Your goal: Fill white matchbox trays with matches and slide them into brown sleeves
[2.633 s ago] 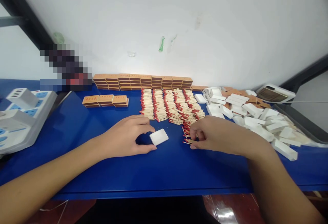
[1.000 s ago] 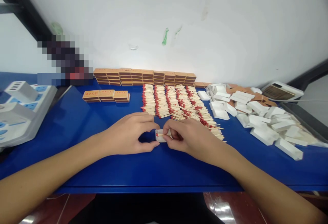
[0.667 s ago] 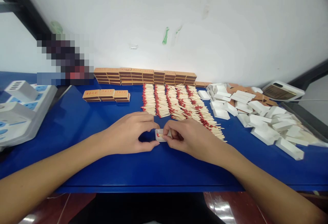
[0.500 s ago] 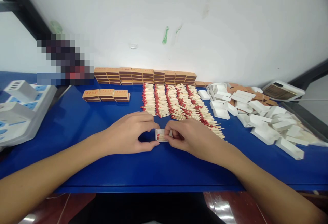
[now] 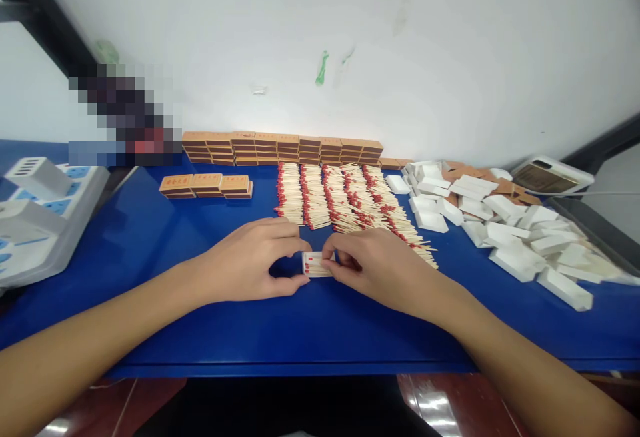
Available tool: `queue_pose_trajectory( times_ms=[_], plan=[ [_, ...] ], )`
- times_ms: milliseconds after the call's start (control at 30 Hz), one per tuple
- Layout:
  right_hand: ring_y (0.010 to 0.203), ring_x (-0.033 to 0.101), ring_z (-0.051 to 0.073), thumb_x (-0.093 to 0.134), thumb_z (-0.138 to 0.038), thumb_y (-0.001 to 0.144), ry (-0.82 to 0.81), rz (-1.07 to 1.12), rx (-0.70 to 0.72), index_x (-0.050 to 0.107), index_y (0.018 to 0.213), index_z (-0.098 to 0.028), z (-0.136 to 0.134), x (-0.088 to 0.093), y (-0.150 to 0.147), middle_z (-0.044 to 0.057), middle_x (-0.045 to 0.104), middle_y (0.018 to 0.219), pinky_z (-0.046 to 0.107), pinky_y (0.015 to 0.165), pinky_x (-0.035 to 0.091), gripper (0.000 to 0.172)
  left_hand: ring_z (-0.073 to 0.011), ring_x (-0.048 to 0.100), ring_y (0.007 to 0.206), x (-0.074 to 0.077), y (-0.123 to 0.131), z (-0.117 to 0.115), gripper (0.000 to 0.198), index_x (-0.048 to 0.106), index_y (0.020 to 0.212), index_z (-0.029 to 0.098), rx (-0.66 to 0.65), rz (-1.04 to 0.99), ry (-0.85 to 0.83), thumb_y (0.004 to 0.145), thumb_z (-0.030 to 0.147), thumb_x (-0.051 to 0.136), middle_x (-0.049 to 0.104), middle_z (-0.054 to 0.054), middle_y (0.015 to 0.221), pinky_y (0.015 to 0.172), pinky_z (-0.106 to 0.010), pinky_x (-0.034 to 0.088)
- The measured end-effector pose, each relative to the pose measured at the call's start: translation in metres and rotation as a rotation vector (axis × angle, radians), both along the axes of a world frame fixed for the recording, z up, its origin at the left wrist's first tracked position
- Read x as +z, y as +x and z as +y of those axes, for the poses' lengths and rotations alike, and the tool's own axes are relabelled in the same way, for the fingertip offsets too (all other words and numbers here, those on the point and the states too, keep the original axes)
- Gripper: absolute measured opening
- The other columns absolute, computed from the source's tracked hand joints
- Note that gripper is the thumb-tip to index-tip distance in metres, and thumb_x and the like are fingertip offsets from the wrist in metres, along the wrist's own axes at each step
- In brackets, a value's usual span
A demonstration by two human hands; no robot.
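A small white matchbox tray [image 5: 316, 254] lies on the blue table between my hands, with red-tipped matches [image 5: 314, 267] inside, their heads to the left. My left hand [image 5: 253, 260] holds the tray's left end between thumb and forefinger. Over the right part of the tray, my right hand [image 5: 375, 260] has its thumb and forefinger pinched on a match; the fingers cover that end. Just behind my hands, loose matches [image 5: 315, 197] lie in several rows.
Filled-looking matchboxes [image 5: 280, 147] are stacked along the wall, with a shorter row of matchboxes [image 5: 207, 185] at left. White trays [image 5: 515, 237] and flat brown sleeves [image 5: 465, 171] pile up at right, near a phone [image 5: 553, 175]. A power strip [image 5: 75, 223] stands at far left.
More match heads show in the tray now, spread higher up it. My right hand has shifted very slightly; my left hand keeps its place at the tray.
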State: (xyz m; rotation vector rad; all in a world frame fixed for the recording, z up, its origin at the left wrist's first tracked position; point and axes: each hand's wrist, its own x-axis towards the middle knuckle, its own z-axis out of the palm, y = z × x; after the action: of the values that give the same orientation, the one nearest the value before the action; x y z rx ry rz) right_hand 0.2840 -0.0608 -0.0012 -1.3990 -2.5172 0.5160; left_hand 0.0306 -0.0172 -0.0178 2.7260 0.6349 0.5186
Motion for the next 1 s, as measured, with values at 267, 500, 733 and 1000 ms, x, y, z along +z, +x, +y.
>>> queue_pose_trajectory(
  times_ms=[267,500,733,1000],
  plan=[
    [0.062,0.056,0.014,0.06,-0.025,0.103,0.023,0.036,-0.024,0.077,0.1,-0.021,0.002,0.011,0.007,-0.001,0.066,0.07,0.028,0.061,0.032,0.018,-0.02,0.065,0.085,0.001,-0.001,0.002,0.025,0.077,0.115,0.018,0.017,0.018,0.005,0.097,0.034,0.072,0.069,-0.004,0.09,0.08,-0.034,0.051],
    [0.058,0.057,0.013,0.073,-0.034,0.093,-0.221,-0.12,-0.013,0.072,0.087,-0.024,0.007,0.029,0.049,-0.003,0.065,0.067,0.026,0.055,0.035,0.011,-0.0197,0.064,0.084,0.003,-0.008,0.009,0.026,0.078,0.111,0.018,0.074,0.069,0.039,0.098,0.039,0.07,0.068,-0.004,0.088,0.074,-0.032,0.049],
    [0.061,0.056,0.014,0.066,-0.02,0.091,-0.388,-0.17,0.031,0.071,0.084,-0.024,0.002,0.027,0.044,-0.002,0.067,0.072,0.027,0.054,0.037,0.009,-0.0195,0.065,0.084,0.004,-0.006,0.007,0.028,0.077,0.114,0.017,0.067,0.071,0.036,0.098,0.038,0.07,0.068,-0.004,0.089,0.077,-0.033,0.05],
    [0.061,0.054,0.012,0.064,-0.022,0.096,-0.175,0.09,-0.005,0.07,0.092,-0.022,0.002,0.02,0.018,-0.005,0.061,0.068,0.027,0.058,0.035,0.008,-0.0197,0.065,0.083,0.004,-0.002,0.001,0.026,0.076,0.115,0.018,0.021,0.023,0.059,0.098,0.037,0.069,0.069,-0.004,0.089,0.079,-0.034,0.051]
  ],
)
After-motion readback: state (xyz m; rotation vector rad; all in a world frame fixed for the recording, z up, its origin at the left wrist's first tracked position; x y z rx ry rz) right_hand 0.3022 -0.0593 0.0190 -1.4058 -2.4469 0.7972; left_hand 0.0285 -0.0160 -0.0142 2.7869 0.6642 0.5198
